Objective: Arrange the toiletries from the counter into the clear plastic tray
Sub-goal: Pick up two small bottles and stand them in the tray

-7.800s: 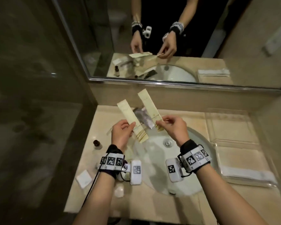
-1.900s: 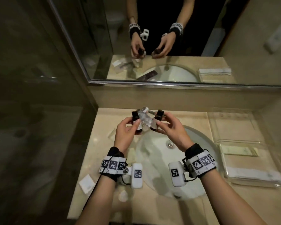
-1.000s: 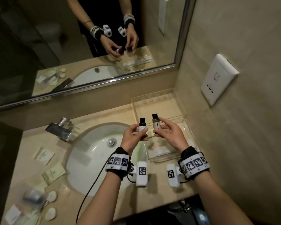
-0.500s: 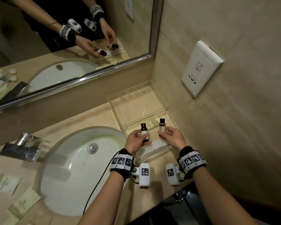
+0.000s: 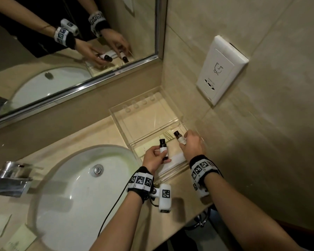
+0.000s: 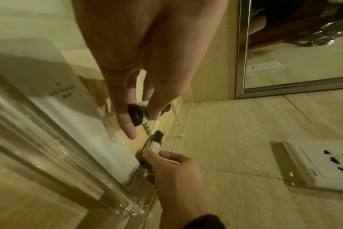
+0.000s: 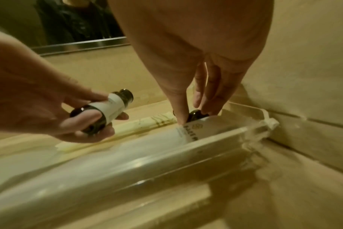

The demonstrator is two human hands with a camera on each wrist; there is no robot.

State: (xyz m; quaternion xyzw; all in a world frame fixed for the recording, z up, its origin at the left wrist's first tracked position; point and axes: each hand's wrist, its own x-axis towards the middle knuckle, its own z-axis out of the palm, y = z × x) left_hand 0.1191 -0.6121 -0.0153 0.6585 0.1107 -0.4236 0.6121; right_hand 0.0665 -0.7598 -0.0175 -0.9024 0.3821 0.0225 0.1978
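Two small dark bottles with white labels are over the near compartment of the clear plastic tray (image 5: pixel 122 124). My left hand (image 5: pixel 161 156) grips one bottle (image 5: pixel 163 148) upright above the tray's left part; it also shows as bottle (image 6: pixel 136 114) and bottle (image 7: pixel 108 111). My right hand (image 5: pixel 184 142) pinches the other bottle (image 5: pixel 179 137), tilted and low at the tray's right end, against the wall. In the right wrist view its base (image 7: pixel 196 115) sits next to a white packet (image 7: pixel 186 131). A cream packet (image 7: pixel 147 124) lies flat in the same compartment.
The tray sits in the counter's corner under a white wall socket (image 5: pixel 219 69). Its far compartment (image 5: pixel 145 113) holds nothing. Left of it are the white sink basin (image 5: pixel 76 187) and a chrome faucet (image 5: pixel 9 176). Paper packets (image 5: pixel 20 238) lie on the counter at far left. A mirror (image 5: pixel 62 42) runs behind.
My hands went from two flat packets to two bottles, carried them right from the faucet, and have now sunk into the tray's near compartment. The right bottle has tipped over.
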